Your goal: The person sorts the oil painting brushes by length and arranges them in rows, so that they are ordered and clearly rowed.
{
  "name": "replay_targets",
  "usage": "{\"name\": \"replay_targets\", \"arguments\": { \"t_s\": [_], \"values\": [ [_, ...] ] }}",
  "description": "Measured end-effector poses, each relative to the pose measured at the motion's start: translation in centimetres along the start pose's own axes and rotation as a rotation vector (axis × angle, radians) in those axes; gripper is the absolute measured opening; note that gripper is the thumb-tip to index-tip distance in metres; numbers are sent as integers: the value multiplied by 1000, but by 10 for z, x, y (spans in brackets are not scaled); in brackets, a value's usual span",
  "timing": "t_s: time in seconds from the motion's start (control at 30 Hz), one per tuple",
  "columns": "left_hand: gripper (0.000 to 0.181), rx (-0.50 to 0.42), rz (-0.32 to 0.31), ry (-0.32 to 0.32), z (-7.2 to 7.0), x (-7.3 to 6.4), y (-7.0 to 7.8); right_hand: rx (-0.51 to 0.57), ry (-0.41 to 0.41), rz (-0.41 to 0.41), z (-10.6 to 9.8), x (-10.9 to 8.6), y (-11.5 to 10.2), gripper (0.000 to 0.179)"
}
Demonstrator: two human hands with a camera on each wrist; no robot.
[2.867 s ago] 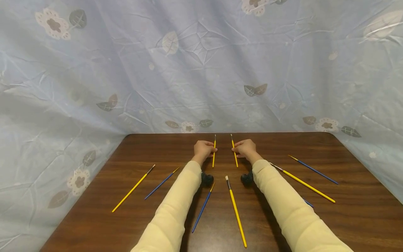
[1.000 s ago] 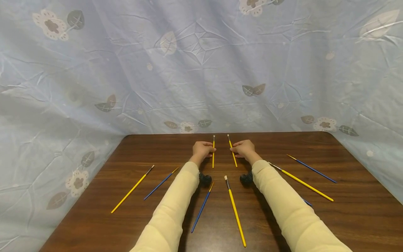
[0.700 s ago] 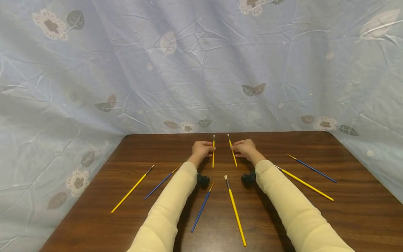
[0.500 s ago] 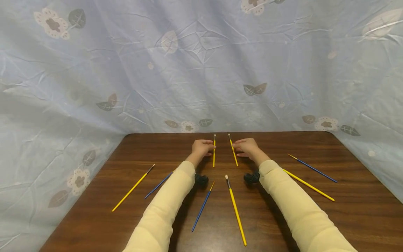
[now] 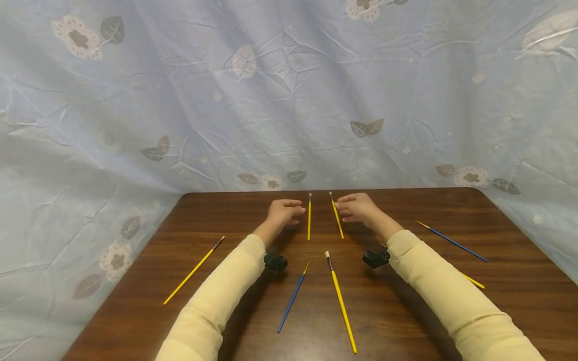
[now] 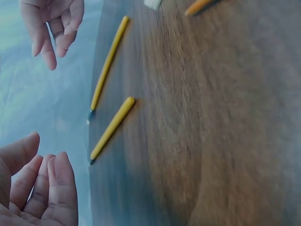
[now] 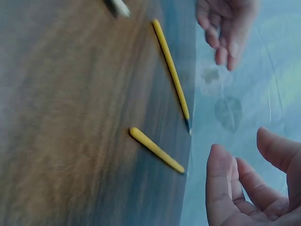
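Note:
Two short yellow paintbrushes lie apart near the table's far edge, bristles pointing away: a left paintbrush (image 5: 309,218) and a right paintbrush (image 5: 337,216). My left hand (image 5: 283,212) hovers just left of the first, fingers loosely extended and holding nothing. To the right of the second is my right hand (image 5: 359,208), its fingertips close to the handle in the head view. In the right wrist view a gap shows between that right paintbrush (image 7: 157,149) and the right hand (image 7: 254,188). The left wrist view likewise shows the left hand (image 6: 42,188) off its paintbrush (image 6: 113,129).
Nearer me lie a blue paintbrush (image 5: 293,297) and a long yellow paintbrush (image 5: 341,306). Another yellow paintbrush (image 5: 193,271) is at left, a blue one (image 5: 453,241) at right. My right sleeve mostly covers a yellow paintbrush (image 5: 474,281). A patterned curtain (image 5: 289,110) hangs behind the table.
Both hands have let go of the short yellow paintbrushes and drawn outward, left hand leftward, right hand rightward. The two paintbrushes stay on the table. The sleeves now hide more of the outer paintbrushes.

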State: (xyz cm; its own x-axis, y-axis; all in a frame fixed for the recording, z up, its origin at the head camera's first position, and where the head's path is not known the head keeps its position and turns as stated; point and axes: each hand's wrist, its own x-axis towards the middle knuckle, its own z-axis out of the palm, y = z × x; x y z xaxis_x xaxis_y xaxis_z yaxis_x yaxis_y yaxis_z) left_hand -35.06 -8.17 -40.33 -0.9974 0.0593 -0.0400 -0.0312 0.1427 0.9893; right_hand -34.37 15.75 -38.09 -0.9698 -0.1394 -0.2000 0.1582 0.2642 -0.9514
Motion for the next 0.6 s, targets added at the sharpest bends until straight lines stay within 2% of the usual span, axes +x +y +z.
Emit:
{"name": "replay_targets", "arguments": {
  "t_s": [0.33,0.6],
  "values": [
    [32,-14,-23,-83,-26,-25,8,-78,-44,-87,11,-40,3,46],
    [34,48,-34,-193,-54,-50,12,-95,-33,-144,14,-67,17,45]
  ]
}}
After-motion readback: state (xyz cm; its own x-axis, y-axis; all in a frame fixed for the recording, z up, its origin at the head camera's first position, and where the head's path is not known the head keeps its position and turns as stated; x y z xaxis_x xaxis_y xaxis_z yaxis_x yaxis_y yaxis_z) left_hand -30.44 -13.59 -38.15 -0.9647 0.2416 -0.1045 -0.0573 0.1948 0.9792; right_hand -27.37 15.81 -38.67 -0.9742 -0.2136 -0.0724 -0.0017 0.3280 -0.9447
